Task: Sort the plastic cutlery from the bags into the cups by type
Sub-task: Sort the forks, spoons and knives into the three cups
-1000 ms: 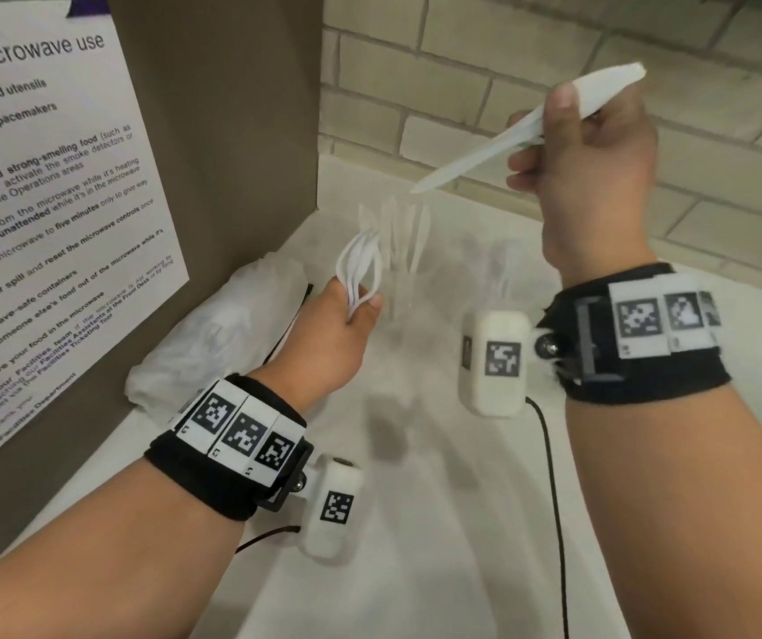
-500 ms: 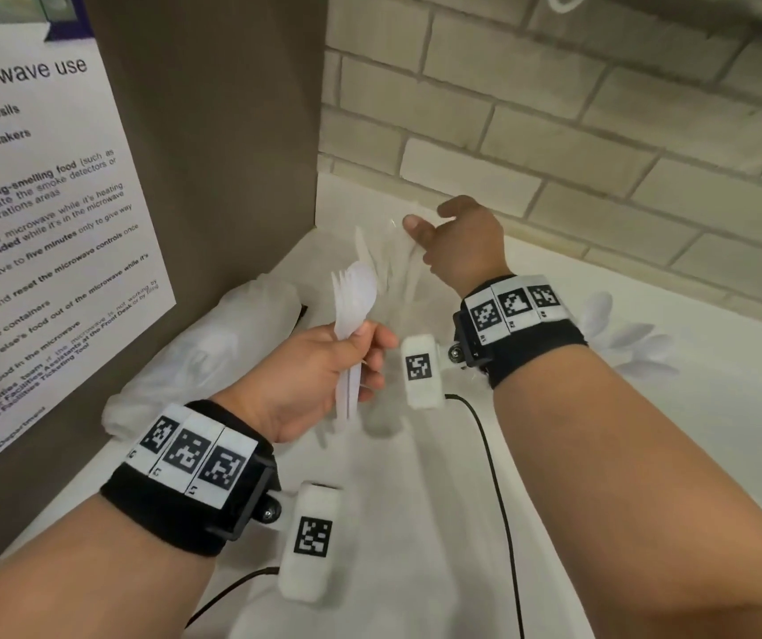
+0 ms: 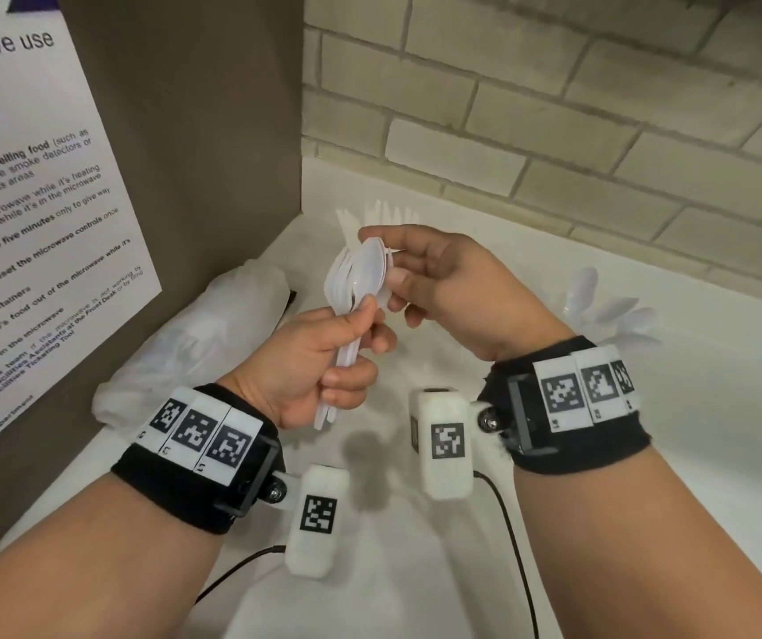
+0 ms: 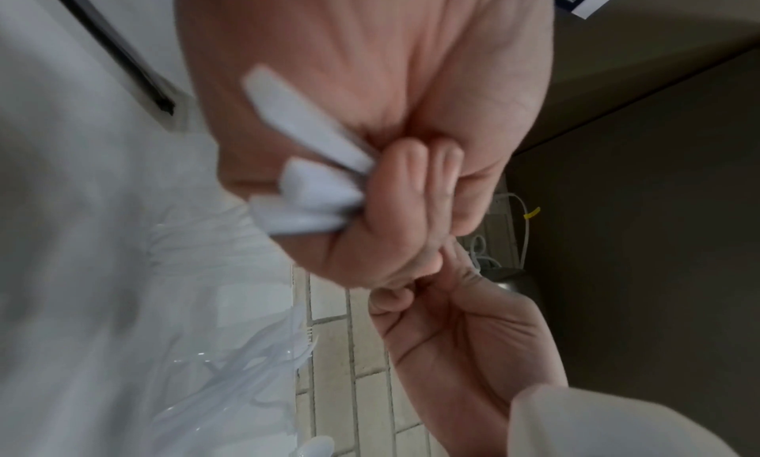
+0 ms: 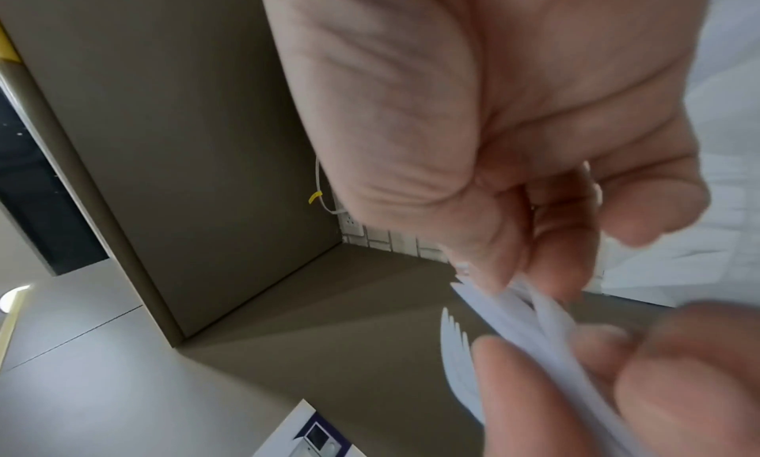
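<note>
My left hand [image 3: 355,344] grips a bundle of white plastic cutlery [image 3: 356,279], spoons and forks, by the handles, heads up. The handle ends [image 4: 304,184] stick out below its curled fingers [image 4: 411,184]. My right hand [image 3: 381,262] pinches the front spoon's bowl at the top of the bundle between thumb and fingers. Fork tines [image 5: 452,337] show beside the right hand's fingers [image 5: 551,236]. Behind the hands stands a clear cup of knives [image 3: 370,216]. A cup of spoons [image 3: 600,311] stands at the right.
A crumpled clear plastic bag [image 3: 195,343] lies at the left against a brown panel [image 3: 195,131] with a microwave notice [image 3: 24,214]. A brick wall [image 3: 554,108] runs along the back of the white counter [image 3: 416,569]. Black cables [image 3: 508,523] trail from the wrist cameras.
My right hand held a knife high, dropped it at the back cup and came back to pinch the bundle. My left hand turned the bundle upright and nearer.
</note>
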The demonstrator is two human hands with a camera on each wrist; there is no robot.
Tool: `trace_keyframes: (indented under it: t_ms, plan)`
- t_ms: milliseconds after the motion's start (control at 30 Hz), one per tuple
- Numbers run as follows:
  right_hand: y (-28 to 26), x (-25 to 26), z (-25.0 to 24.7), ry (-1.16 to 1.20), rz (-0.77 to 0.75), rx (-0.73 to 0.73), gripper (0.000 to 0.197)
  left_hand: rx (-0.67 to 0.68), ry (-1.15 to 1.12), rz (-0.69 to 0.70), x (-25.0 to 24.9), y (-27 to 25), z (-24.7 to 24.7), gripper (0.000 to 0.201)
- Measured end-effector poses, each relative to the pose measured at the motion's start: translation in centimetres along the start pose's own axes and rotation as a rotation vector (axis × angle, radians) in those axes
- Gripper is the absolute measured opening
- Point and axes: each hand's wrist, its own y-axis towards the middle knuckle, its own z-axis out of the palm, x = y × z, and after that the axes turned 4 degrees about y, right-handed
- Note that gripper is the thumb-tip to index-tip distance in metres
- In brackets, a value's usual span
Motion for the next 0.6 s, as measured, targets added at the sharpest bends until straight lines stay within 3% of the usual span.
trace_keyframes:
  t_ms: [100,267,367,433,533,600]
  plan:
    - [0.0,-0.3,-0.1,-0.001,0.017,-0.071,0.037,-0.119,0.074,0.046,0.0,0.2,0.8,0.024]
    - [-0.3,-0.6,0.5,-0.08,0.097,-0.175,0.015,-0.269,0.277,0.137,-0.1,0.3,1.6,0.03]
    - [0.0,-0.6,0.6,-0.133,0.063,-0.41,0.017,-0.389,0.389,0.145,0.1,0.6,1.8,0.031]
    - [0.0,-0.3,0.4,-0.021,0.037,-0.519,0.017,-0.497,0.493,0.139,0.3,0.9,1.6,0.027]
    - [-0.6,0.3,0.9,0.086,0.085,-0.356,0.011,-0.657,0.754,0.147,0.6,1.3,1.0,0.022]
    - [-0.5,-0.2,1.4,0.036,0.107,-0.331,0.012,-0.708,0.925,0.165,0.8,1.5,0.7,0.025]
